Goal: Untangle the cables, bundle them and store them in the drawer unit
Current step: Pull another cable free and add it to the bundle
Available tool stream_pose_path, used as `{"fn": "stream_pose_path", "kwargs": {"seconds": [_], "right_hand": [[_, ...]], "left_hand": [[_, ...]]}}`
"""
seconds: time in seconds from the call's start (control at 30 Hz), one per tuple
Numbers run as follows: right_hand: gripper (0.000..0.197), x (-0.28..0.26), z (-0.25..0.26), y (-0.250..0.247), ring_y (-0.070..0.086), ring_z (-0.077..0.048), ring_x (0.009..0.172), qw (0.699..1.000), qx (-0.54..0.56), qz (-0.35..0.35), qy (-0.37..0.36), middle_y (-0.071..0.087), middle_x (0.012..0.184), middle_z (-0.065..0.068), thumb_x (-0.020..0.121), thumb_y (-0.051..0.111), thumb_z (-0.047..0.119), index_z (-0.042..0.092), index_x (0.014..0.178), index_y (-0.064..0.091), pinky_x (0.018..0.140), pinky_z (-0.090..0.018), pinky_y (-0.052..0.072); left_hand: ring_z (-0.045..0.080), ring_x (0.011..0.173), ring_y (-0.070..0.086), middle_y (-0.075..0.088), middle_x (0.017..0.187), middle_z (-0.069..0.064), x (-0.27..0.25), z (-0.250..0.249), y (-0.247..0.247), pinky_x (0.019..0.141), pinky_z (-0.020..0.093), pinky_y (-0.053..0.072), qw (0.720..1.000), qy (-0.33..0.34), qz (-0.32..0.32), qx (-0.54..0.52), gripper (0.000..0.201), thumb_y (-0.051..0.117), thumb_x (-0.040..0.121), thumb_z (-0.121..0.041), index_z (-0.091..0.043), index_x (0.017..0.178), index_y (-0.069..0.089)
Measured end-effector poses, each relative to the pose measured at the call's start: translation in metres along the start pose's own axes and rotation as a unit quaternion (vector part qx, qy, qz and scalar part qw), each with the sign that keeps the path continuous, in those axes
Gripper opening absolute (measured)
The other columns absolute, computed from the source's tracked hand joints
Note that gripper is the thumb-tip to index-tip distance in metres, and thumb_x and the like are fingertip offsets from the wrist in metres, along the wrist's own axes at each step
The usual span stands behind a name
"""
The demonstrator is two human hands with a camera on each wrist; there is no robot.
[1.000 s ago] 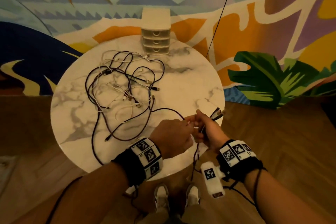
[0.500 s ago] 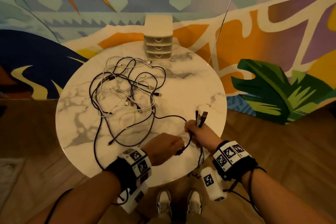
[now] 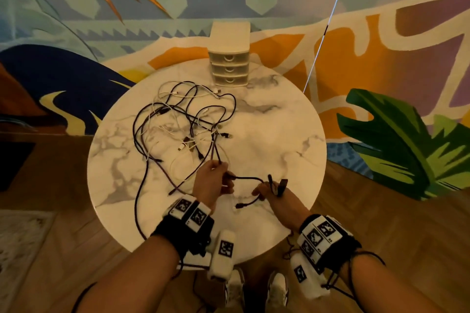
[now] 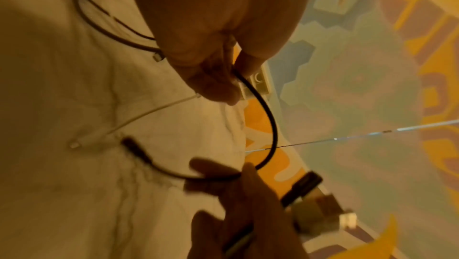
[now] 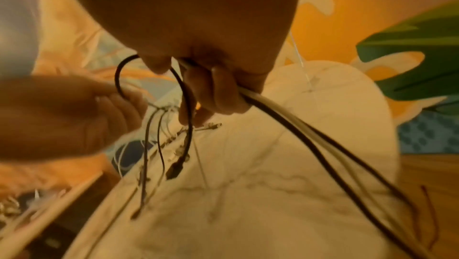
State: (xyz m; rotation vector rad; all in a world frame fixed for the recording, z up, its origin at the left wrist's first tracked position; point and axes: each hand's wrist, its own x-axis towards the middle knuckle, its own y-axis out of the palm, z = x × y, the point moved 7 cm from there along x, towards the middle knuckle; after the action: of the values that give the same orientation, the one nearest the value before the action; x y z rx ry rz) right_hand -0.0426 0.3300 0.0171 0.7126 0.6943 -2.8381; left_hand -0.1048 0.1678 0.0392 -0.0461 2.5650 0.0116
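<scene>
A tangle of black and white cables (image 3: 183, 124) lies on the left half of the round marble table (image 3: 274, 134). My left hand (image 3: 212, 180) pinches a black cable (image 3: 248, 178) near the table's front; that cable arcs over to my right hand (image 3: 265, 189). The right hand grips a bunch of cables with plug ends (image 3: 278, 184) sticking up from the fist. In the left wrist view the black cable (image 4: 269, 122) curves from my left fingers (image 4: 218, 84) down to the right hand (image 4: 248, 204). In the right wrist view black and white cables (image 5: 298, 120) trail out of the fist.
A cream drawer unit (image 3: 229, 54) with three shut drawers stands at the table's far edge. A thin cord (image 3: 321, 40) runs diagonally down the painted wall. Wooden floor surrounds the table; my shoes (image 3: 256, 290) are below its front edge.
My left hand has slid away from the right hand, leftward and farther over the table, along the black cable. The right hand keeps its bunch of cables; the camera view has moved closer.
</scene>
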Motion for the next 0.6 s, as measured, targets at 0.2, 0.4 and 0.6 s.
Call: {"fn": "stream_pose_path", "kwargs": {"seconds": [0.2, 0.4, 0.6], "right_hand": [[0.033, 0.015, 0.040, -0.003, 0.055, -0.022, 0.111, 0.999, 0.012, 0.000, -0.032, 0.058, 0.121, 0.000, 0.089, 0.045, 0.022, 0.020, 0.119, 0.057, 0.099, -0.039, 0.043], [0.045, 0.023, 0.045, 0.016, 0.051, -0.018, 0.063, 0.998, -0.023, 0.050, 0.003, 0.059, 0.070, -0.002, 0.099, 0.034, 0.044, 0.019, 0.070, 0.057, 0.072, -0.038, 0.044], [0.035, 0.014, 0.047, -0.012, 0.052, -0.027, 0.068, 0.992, -0.121, 0.012, -0.033, 0.057, 0.069, -0.007, 0.097, 0.039, 0.045, 0.027, 0.073, 0.057, 0.065, -0.037, 0.040]], "left_hand": [[0.015, 0.049, 0.043, 0.057, 0.069, 0.011, 0.009, 0.016, -0.005, 0.045, 0.025, 0.040, 0.999, 0.016, -0.024, 0.041, 0.010, 0.056, 0.091, -0.010, -0.001, 0.092, 0.057], [0.021, 0.076, 0.060, 0.066, 0.083, 0.010, 0.017, 0.017, 0.019, 0.067, 0.033, 0.046, 0.999, -0.020, 0.017, 0.028, 0.007, 0.058, 0.087, -0.015, -0.010, 0.082, 0.060], [0.016, 0.048, 0.063, 0.066, 0.054, 0.008, 0.069, -0.028, 0.009, 0.052, 0.026, 0.050, 0.977, -0.086, -0.024, -0.196, 0.023, 0.037, 0.090, -0.002, -0.003, 0.073, 0.053]]}}
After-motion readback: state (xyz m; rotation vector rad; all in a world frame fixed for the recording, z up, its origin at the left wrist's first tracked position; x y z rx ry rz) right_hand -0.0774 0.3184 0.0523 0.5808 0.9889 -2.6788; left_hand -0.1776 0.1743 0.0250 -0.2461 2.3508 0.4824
